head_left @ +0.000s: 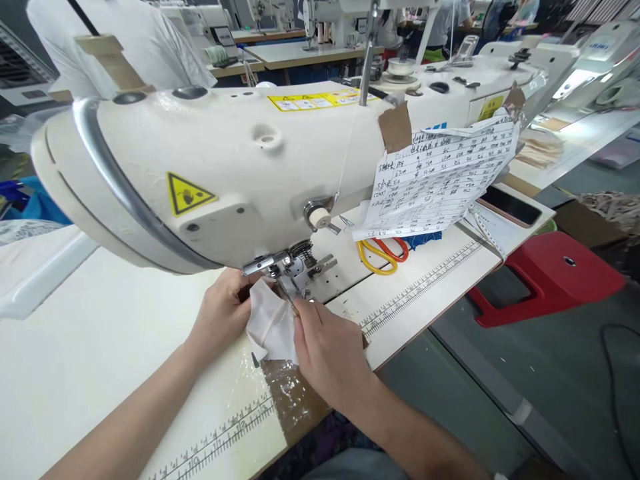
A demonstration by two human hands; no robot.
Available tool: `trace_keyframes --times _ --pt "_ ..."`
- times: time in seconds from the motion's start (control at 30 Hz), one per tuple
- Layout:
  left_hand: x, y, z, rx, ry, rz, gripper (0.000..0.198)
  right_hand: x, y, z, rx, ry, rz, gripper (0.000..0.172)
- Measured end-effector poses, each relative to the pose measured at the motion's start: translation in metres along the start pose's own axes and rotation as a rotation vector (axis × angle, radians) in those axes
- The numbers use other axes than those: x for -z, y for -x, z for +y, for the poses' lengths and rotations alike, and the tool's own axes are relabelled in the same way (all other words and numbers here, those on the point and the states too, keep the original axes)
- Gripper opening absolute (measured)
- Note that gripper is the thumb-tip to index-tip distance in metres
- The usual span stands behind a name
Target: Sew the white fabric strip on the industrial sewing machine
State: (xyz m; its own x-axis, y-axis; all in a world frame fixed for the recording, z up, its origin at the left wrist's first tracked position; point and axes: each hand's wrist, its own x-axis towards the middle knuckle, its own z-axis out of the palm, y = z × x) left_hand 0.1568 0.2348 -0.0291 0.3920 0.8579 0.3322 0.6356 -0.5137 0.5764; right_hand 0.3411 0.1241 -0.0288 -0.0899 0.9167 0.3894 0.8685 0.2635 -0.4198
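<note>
A piece of white fabric [273, 327] lies folded under the needle area of a white sewing machine [240, 167]. My left hand [223, 313] is closed at the fabric's left edge, its fingertips partly hidden beneath the machine head. On the fabric's right side, my right hand [330, 347] pinches a thin metal tool [289, 293], perhaps tweezers, that points up at the presser foot [280, 270]. The needle tip cannot be made out.
Yellow-and-red-handled scissors [377, 257] lie right of the needle area. A handwritten sheet [435, 180] hangs on the machine, with a phone [515, 205] behind it. A red stool [565, 273] stands to the right. A person in white [145, 47] is beyond the machine.
</note>
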Motion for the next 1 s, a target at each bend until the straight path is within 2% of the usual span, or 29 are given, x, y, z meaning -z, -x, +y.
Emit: trace_keyframes --times 0.17,0.3,0.43,0.53,0.67,0.8,1.0 --pt "0.001 0.001 0.002 -0.284 -0.175 0.062 0.024 -0.005 -0.002 -0.003 0.015 0.076 0.031 0.025" --pt "0.008 0.001 0.006 -0.431 -0.257 -0.073 0.02 -0.002 0.005 -0.006 0.002 0.102 0.085 0.03" --pt "0.018 0.003 0.012 -0.537 -0.234 -0.15 0.03 0.018 0.037 -0.008 -0.058 -0.137 0.037 0.028" --pt "0.02 0.008 0.02 -0.524 -0.315 -0.174 0.036 0.032 0.071 -0.006 -0.11 -0.338 -0.018 0.022" --pt "0.009 0.018 0.034 -0.452 -0.456 -0.152 0.038 0.044 0.096 0.002 -0.097 -0.341 -0.086 0.021" --pt "-0.002 0.029 0.043 -0.416 -0.508 -0.099 0.039 0.047 0.094 0.008 -0.015 -0.261 -0.087 0.031" --pt "-0.003 0.044 0.035 -0.399 -0.462 -0.108 0.044 0.045 0.086 0.007 0.062 -0.135 -0.054 0.034"
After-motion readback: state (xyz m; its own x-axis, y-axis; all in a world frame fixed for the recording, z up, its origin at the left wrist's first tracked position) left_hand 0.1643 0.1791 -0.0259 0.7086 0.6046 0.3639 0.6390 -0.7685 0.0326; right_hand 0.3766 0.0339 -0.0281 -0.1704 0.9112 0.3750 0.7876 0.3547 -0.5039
